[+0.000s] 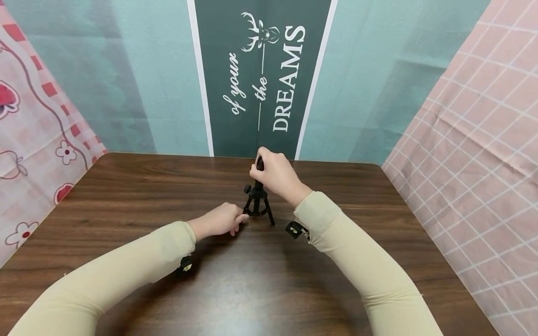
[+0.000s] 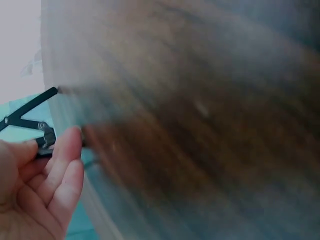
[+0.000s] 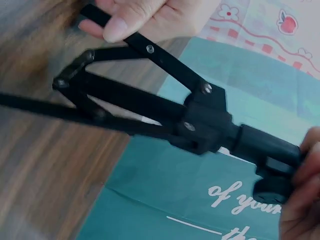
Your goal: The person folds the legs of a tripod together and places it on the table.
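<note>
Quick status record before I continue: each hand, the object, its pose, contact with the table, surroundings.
Object: black tripod with side knob
Pose: roughly upright, legs angled outward
Right hand: grips the column near the top
Left hand: pinches one leg between thumb and fingers
Table contact: cannot tell whether every foot touches the wooden table
Behind: teal cloth printed with "DREAMS"

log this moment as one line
right hand: grips black tripod by its upper end | left hand: pinches one leg near its foot | tripod: spread open | below: wooden table
</note>
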